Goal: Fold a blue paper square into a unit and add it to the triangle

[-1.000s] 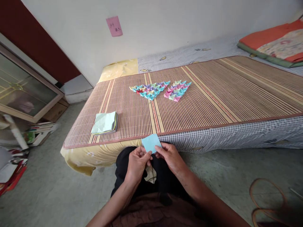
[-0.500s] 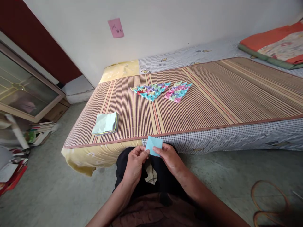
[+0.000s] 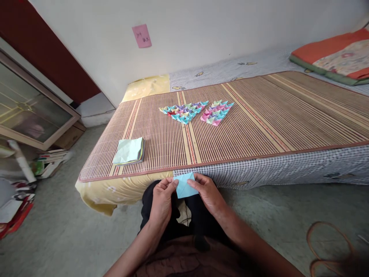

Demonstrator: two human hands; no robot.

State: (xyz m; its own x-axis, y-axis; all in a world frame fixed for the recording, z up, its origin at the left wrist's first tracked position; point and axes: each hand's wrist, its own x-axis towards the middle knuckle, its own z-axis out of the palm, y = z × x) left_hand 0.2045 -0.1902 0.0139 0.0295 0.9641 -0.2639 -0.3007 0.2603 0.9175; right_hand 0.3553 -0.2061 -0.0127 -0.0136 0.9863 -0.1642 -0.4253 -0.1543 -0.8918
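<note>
A small light-blue paper square [image 3: 184, 185] is held over my lap, just in front of the bed's edge. My left hand [image 3: 162, 200] pinches its left side and my right hand [image 3: 206, 191] pinches its right side. On the striped bamboo mat [image 3: 259, 115] lie two triangular clusters of folded paper pieces: a mostly blue one [image 3: 183, 111] and a mostly pink one [image 3: 216, 112]. A stack of coloured paper sheets [image 3: 128, 151] with a pale green top rests near the mat's left corner.
The bed [image 3: 288, 169] with a checked sheet fills the middle. A folded orange quilt [image 3: 337, 54] lies at far right. A glass-fronted cabinet [image 3: 31, 111] and books [image 3: 49, 161] are on the left floor. A pink note [image 3: 142, 35] is stuck to the wall. A looped cord [image 3: 328, 246] lies at bottom right.
The blue paper has turned and come lower between my hands, now lying flatter and showing a diagonal crease. Both hands have stayed over my lap.
</note>
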